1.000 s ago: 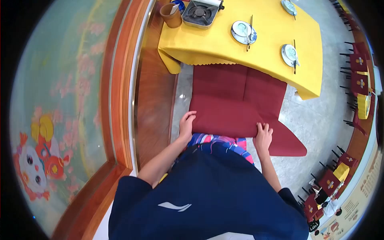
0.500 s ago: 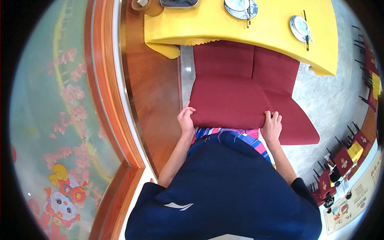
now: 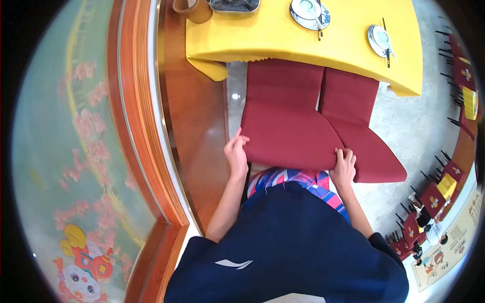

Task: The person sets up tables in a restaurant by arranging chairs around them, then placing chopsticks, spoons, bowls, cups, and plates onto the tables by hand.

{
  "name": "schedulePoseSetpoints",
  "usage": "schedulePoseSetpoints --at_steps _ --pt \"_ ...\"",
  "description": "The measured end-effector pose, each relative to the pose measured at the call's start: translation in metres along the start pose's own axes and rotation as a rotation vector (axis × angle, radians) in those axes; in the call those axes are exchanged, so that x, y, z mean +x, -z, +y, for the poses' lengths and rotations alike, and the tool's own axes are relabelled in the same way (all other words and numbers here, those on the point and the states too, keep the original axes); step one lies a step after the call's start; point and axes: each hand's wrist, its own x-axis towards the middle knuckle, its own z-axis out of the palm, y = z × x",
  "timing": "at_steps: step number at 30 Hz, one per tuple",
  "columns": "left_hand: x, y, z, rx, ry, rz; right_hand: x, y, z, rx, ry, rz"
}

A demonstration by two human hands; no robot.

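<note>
A dark red padded chair (image 3: 283,139) stands before me, its seat running partly under the yellow tablecloth. At the left edge of its backrest, my left hand (image 3: 236,153) grips the side, with the index finger pointing along it. My right hand (image 3: 344,165) is closed over the backrest's right corner, fingers bent on top. Close on the right stands a second dark red chair (image 3: 376,156); a narrow gap shows between the two seats. The chair legs are hidden from view.
The table with its yellow cloth (image 3: 242,38) holds two place settings (image 3: 309,14) (image 3: 379,40) with chopsticks, a dark tray (image 3: 235,5) and a brown pot (image 3: 194,11). A wood-panelled wall (image 3: 197,111) runs close on the left. More chairs (image 3: 433,199) and people are far right.
The chair in my hands has shifted slightly back toward me, and a gap now shows between it and the right chair. My grip looks the same; the whole view has tilted a little.
</note>
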Motion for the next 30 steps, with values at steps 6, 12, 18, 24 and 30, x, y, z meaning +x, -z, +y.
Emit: schedulePoseSetpoints --at_steps 6,12,18,24,30 --pt "0.017 -0.042 -0.002 -0.119 -0.091 0.008 0.048 0.013 0.018 -0.018 -0.007 0.28" --pt "0.036 -0.08 0.017 -0.067 -0.105 -0.028 0.098 0.029 0.042 -0.038 -0.002 0.351" --pt "0.087 -0.097 0.046 -0.158 -0.143 0.022 0.131 0.04 0.025 0.067 -0.002 0.465" --pt "0.144 -0.11 0.079 -0.238 -0.043 0.025 0.162 0.044 0.01 0.14 -0.033 0.501" --pt "0.124 -0.115 0.095 -0.125 0.028 -0.044 0.143 0.026 0.029 0.377 0.034 0.691"
